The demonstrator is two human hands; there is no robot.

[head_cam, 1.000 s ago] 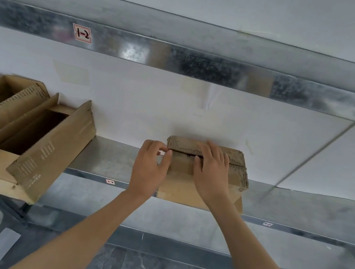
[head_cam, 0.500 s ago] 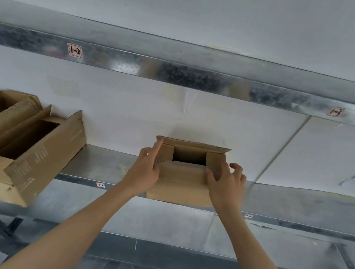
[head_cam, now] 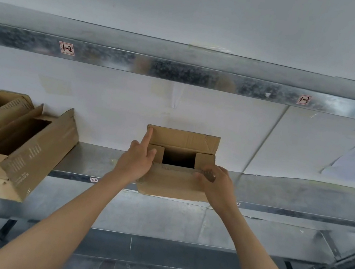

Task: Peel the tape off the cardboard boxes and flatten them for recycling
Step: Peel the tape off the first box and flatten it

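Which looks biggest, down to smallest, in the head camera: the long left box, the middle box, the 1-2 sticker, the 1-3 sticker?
1. long left box, clearly largest
2. middle box
3. 1-2 sticker and 1-3 sticker: too alike to rank

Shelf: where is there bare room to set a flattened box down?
Two patches: shelf between the open boxes and the small box; shelf right of the small box. Crowded: the left end under the open boxes, and round the small box, where left hand and right hand are on it.
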